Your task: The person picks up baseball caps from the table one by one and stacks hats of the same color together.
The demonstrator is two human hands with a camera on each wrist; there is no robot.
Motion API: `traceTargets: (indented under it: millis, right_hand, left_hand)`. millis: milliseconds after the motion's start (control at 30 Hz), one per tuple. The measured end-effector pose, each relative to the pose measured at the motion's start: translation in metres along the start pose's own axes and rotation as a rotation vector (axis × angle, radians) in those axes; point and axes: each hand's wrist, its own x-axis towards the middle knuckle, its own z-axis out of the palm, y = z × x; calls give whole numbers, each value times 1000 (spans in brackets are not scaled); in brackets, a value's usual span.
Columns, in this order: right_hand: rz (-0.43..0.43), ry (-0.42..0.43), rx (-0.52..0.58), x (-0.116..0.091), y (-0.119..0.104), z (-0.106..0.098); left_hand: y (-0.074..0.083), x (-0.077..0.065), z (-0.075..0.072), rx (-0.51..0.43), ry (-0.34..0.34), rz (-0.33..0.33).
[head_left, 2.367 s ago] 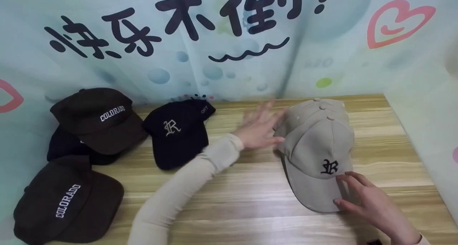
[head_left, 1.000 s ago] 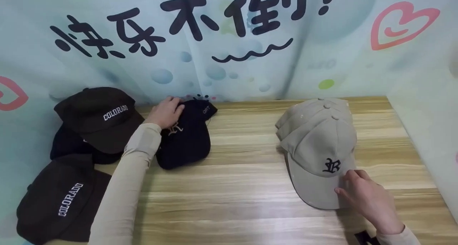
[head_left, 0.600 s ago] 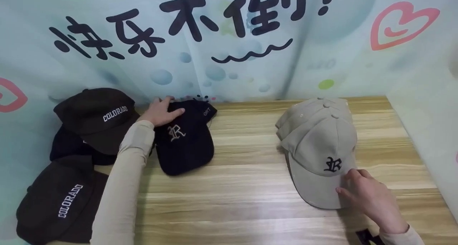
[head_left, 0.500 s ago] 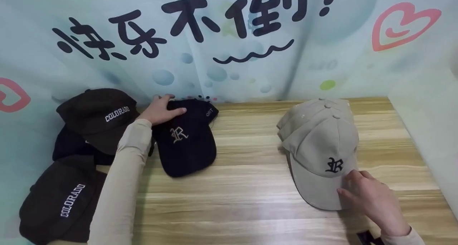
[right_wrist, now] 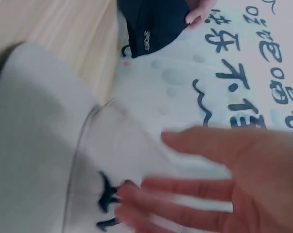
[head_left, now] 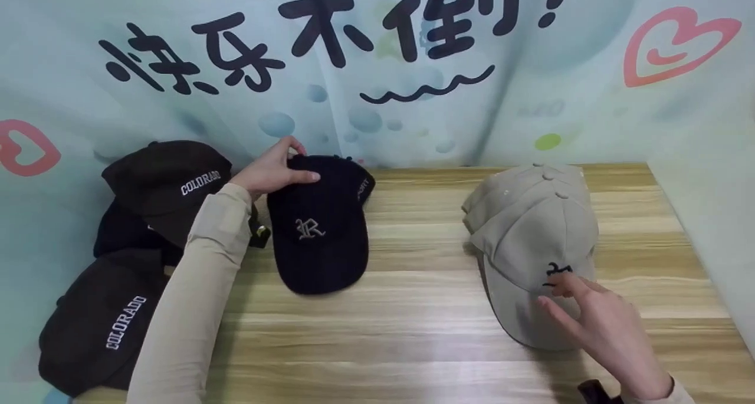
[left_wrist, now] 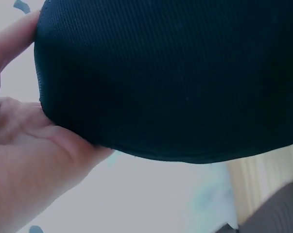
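While the right hand (head_left: pixel 610 321) is at the nested grey caps (head_left: pixel 531 233) (smooth matte domes, curved brims; contact unclear), fingers loosely extended, gripping nothing, a slouchy brown cap (head_left: pixel 94 327) sits left on the streaky wood-grain table (head_left: pixel 424 309). Farther back, left hand (head_left: pixel 265 173) pinches the navy cap (head_left: pixel 318 259), left of the greys: fine-ribbed fabric, rounded brim, embroidered R. Behind: creased printed curtain (head_left: pixel 413 127).

head view downward, wrist views close

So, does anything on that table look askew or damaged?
Slightly askew: at the left, a dark brown fabric COLORADO cap lies crookedly over a navy fabric cap, whereas the beige fabric caps nest neatly. No damage shows.
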Motion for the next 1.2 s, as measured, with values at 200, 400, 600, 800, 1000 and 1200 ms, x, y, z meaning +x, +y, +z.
traceTargets:
  millis: [200,400,600,800,1000,1200]
  right_hand:
    - [-337,-21,31,22,-14,13]
    - [-430,-79,19,35,-32,27]
    - [-440,-126,15,40,-40,36]
    - [-417,-152,28,43,-44,44]
    - [-431,-229,47,50,-49,57]
    - [-417,-279,67,52,-57,73]
  left_hand:
    - [19,9,23,-110,-9,138]
    - [41,25,57,-96,-48,235]
    - [59,37,88,-94,-42,238]
    - [70,47,113,-79,-22,289]
    - [71,54,134,-20,-15,308]
    - [65,59,144,101,-11,275]
